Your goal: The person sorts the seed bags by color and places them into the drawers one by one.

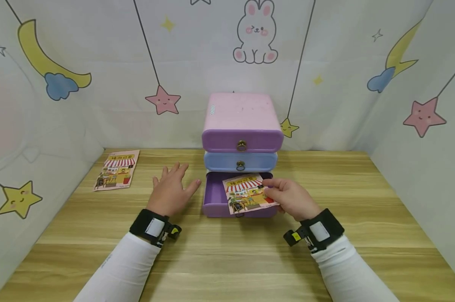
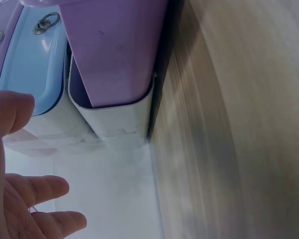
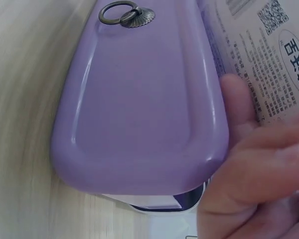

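My right hand [image 1: 292, 199] pinches the right edge of a printed paper packet [image 1: 246, 193] with a striped awning picture. The packet is tilted over the pulled-out bottom purple drawer [image 1: 214, 189] and overlaps its front edge in the head view. Its back, with small text and a square code [image 3: 273, 16], shows in the right wrist view, beside the drawer's purple front [image 3: 139, 99]. Left of the drawer, my left hand [image 1: 171, 189] holds nothing, its fingers spread above the table; the left wrist view shows its thumb [image 2: 12, 112] near the drawer unit.
A similar packet [image 1: 116, 171] lies on the wooden table [image 1: 227, 264] at the far left. The drawer unit has a pink top [image 1: 242, 111], an upper purple drawer [image 1: 221, 141] and a blue drawer [image 1: 221, 161], both pushed in. Behind stands a patterned cloth wall [image 1: 197, 54].
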The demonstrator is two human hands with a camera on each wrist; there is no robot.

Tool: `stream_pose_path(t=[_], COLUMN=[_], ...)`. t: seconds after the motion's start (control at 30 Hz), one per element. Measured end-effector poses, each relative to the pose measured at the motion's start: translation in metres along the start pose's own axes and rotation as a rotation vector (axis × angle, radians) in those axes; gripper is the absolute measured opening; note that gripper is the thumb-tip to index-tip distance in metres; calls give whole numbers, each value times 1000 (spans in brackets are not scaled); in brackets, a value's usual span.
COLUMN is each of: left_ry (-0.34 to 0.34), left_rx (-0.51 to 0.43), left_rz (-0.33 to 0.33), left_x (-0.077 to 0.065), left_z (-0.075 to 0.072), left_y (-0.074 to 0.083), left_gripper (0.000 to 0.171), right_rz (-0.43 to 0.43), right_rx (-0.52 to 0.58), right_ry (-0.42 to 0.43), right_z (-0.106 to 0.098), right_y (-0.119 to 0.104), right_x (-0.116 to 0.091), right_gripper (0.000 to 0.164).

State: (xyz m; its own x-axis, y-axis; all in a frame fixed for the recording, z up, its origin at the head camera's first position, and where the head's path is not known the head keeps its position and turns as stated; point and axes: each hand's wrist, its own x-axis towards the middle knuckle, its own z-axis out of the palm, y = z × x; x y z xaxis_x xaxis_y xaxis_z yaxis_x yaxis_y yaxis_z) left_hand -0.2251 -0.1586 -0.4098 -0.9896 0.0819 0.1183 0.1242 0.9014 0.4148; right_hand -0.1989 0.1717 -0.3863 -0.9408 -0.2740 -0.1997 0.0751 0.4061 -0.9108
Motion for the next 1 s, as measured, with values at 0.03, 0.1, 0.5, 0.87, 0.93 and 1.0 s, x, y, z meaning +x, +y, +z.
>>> stream_pose_path(t=[0.03, 0.1, 0.5, 0.87, 0.93, 1.0], left_ry=[-3, -5, -9, -5, -6, -7], left_rx=[-1, -2, -2, -2, 1, 1], left_rz=[-1, 0, -8, -8, -11, -13], left_x=[0, 1, 2, 2, 2, 2], left_z=[0, 0, -1, -1, -1, -1], left_y=[0, 0, 0, -1, -1, -2], left_gripper=[87, 87, 85, 86, 86, 86], right_rz=[2, 1, -81, -81, -84, -91], right_rx=[9, 28, -89, -85, -98, -120], right_ry=[4, 4, 82, 52, 62, 74], right_z=[0, 1, 12, 16, 18, 20], right_y=[0, 1, 6, 11, 12, 12], right_x=[1, 2, 7, 12, 14, 16], right_gripper=[44, 45, 49, 66, 72, 75])
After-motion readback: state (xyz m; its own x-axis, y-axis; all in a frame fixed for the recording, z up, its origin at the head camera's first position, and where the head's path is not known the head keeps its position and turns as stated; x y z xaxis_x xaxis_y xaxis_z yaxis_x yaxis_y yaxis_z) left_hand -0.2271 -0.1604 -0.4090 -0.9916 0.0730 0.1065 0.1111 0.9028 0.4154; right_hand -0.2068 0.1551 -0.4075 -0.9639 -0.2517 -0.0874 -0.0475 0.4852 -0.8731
